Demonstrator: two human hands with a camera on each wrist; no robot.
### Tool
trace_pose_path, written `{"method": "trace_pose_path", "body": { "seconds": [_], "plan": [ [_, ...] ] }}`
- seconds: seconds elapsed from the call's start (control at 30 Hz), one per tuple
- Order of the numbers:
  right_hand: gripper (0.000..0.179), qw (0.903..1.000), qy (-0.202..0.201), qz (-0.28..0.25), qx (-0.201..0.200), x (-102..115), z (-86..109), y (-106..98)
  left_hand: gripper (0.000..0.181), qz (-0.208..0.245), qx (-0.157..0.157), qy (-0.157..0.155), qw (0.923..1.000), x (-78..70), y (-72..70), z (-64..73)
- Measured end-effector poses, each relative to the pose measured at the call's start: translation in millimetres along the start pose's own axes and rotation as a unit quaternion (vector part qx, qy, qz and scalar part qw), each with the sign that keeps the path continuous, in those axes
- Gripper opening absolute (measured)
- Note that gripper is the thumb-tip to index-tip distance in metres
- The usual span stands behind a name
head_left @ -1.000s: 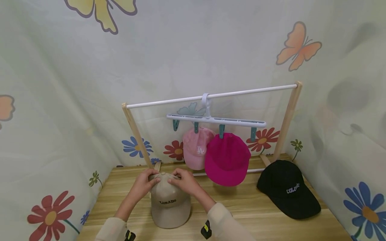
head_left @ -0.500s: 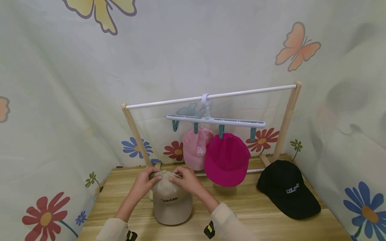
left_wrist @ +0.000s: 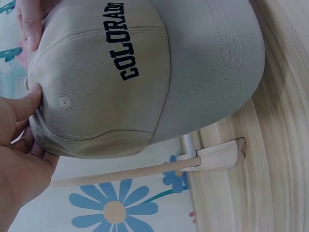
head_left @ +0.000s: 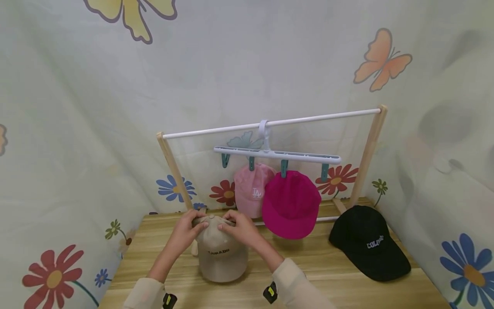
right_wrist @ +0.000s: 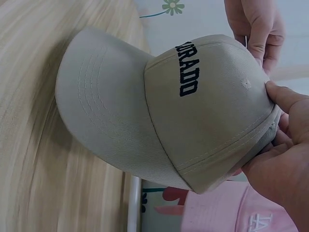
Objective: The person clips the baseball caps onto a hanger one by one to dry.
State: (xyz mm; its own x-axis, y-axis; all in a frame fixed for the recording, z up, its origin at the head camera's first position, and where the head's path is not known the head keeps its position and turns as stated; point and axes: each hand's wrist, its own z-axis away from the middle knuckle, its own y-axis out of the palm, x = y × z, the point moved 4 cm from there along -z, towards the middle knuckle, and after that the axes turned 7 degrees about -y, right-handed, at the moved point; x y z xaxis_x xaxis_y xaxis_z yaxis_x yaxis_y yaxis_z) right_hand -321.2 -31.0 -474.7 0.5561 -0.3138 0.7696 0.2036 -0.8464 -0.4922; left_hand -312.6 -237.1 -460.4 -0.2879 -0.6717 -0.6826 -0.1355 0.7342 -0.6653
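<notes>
Both hands pinch the crown of a beige baseball cap lettered COLORADO, its brim pointing down toward the front. The left hand grips the crown's left side near the top, thumb in front and fingers behind. On the other side the right hand holds it the same way. In the right wrist view the cap shows its brim close over the wooden table. Behind it, a light pink cap and a magenta cap hang from green clips on a white hanger.
A wooden rack with a white rail carries the hanger; its left post rises behind the hands. Green clips at the hanger's left end and right end hold nothing. A black cap lies on the table at right.
The beige cap has moved slightly up and to the right, with both hands still pinching it. The hanging caps and the black cap have stayed in place.
</notes>
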Motion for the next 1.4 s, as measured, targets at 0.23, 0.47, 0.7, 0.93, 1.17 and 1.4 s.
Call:
{"method": "trace_pose_path", "body": {
  "seconds": [0.23, 0.47, 0.7, 0.93, 1.17, 1.4],
  "plan": [
    [0.015, 1.0000, -0.008, 0.003, -0.001, 0.2, -0.3, -4.0, 0.017, -0.003, -0.009, 0.018, 0.9998, -7.8, -1.7, -1.4],
    [0.017, 0.9997, -0.024, 0.010, -0.003, 4.2, -0.5, -10.2, 0.016, -0.007, -0.009, 0.016, 0.9998, -14.0, -2.0, -5.4],
    [0.016, 0.9994, -0.033, 0.013, 0.000, 11.5, -1.0, -16.9, 0.016, -0.009, -0.008, 0.004, 0.9999, -22.1, -5.1, -6.1],
    [0.018, 0.9994, -0.032, 0.009, 0.011, 17.7, -1.0, -24.0, 0.016, -0.007, -0.011, 0.010, 0.9999, -29.4, -7.7, -5.3],
    [0.022, 0.9988, -0.040, 0.017, 0.025, 21.8, -3.1, -28.6, 0.016, -0.012, -0.015, 0.022, 0.9996, -33.6, -9.5, -6.9],
    [0.018, 0.9981, -0.046, 0.035, 0.021, 27.0, -6.4, -31.0, 0.016, -0.018, -0.018, 0.022, 0.9994, -41.0, -12.0, -9.1]
  ]
}}
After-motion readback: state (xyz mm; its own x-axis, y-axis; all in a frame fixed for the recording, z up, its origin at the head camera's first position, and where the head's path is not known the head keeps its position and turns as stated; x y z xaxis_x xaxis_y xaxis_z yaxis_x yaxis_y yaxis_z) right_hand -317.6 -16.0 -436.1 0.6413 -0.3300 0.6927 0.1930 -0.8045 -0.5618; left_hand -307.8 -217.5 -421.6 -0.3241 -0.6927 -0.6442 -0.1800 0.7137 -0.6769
